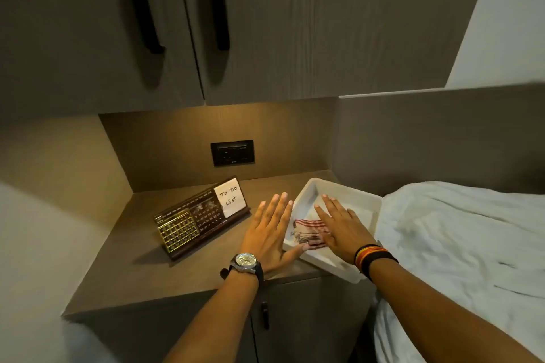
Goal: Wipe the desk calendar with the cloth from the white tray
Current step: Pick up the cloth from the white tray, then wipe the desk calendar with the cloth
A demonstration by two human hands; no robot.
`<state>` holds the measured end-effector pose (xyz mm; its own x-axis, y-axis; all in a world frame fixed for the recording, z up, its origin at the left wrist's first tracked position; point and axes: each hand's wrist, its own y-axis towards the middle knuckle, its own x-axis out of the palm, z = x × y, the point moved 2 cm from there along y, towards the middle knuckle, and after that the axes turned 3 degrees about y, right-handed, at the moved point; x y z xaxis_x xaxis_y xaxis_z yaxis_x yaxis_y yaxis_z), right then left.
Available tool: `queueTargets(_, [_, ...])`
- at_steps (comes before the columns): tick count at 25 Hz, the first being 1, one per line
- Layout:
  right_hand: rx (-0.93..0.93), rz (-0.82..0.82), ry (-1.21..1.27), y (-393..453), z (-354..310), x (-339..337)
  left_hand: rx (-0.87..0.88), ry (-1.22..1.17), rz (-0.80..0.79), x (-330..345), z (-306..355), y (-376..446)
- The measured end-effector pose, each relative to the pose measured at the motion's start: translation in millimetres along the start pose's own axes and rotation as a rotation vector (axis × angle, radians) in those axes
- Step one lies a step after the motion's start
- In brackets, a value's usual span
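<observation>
Both hands are out flat over the counter (141, 259), fingers stretched and spread, nothing gripped in either one. The tray (348, 197) is our landmark: white, shallow, sitting at the counter's right end, its right wall just beside the white bedding (457, 244). Inside the tray lies the cloth (306, 230), pale with red stripes, crumpled against the near-left part of the tray floor. The right hand (342, 227) is over the tray, palm down, fingers pointing toward the tray's far-left corner, its thumb side at the cloth's right edge; whether it presses the cloth I cannot tell. The left hand (269, 233) is just left of the tray, over the counter, with its thumb reaching across the tray's near-left rim toward the cloth. A watch (246, 262) sits on the left wrist, dark and orange bands (373, 258) on the right. The calendar (200, 216) stands well left of the tray, tilted back on its dark base, a "To Do List" note (230, 197) on its end nearest the tray. Behind the tray and to its left, a black socket (232, 153) is set in the back wall.
</observation>
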<state>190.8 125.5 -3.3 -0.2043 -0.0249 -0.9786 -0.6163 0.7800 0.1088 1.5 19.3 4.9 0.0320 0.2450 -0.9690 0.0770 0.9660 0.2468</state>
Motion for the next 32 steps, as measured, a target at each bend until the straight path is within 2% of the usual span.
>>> queueTargets(4, [-0.022, -0.308, -0.019, 35.0, 23.1, 25.4, 0.017, -0.019, -0.143, 44.6, -4.6, 24.7])
queueTargets(7, [-0.103, -0.378, -0.057, 47.2, 30.0, 32.4, 0.017, -0.073, -0.217, 65.6, -6.0, 28.1])
queueTargets(12, [-0.156, -0.249, -0.173, 52.5, 19.0, 37.2, 0.041, -0.098, -0.279, 65.6, -12.4, 32.2])
queueTargets(16, [0.029, -0.173, -0.024, 55.6, 10.5, 27.5, 0.102, -0.003, -0.202, 35.9, -48.4, 34.1])
queueTargets(21, [0.164, 0.373, 0.306, 63.1, -42.5, -7.5, 0.11, 0.15, -0.07, -31.6, -157.3, 25.6])
queueTargets(24, [0.262, 0.599, 0.614, 79.7, -106.8, -19.4, 0.109, 0.202, -0.125, -55.2, -219.5, 13.4])
queueTargets(26, [0.294, 0.619, 0.771, 93.5, -152.7, -9.0, 0.121, 0.212, -0.226, -56.7, -252.2, 4.3])
queueTargets(28, [0.299, 0.566, 0.877, 102.7, -192.5, 17.7, 0.112, 0.159, -0.34, -50.7, -275.5, -4.9])
queueTargets(30, [0.349, 0.512, 0.868, 105.9, -221.3, 45.4, 0.122, 0.114, -0.41, -43.8, -285.9, -12.7])
queueTargets(32, [0.419, 0.483, 0.805, 104.8, -241.9, 69.0, 0.14, 0.07, -0.413, -36.5, -286.9, -18.2])
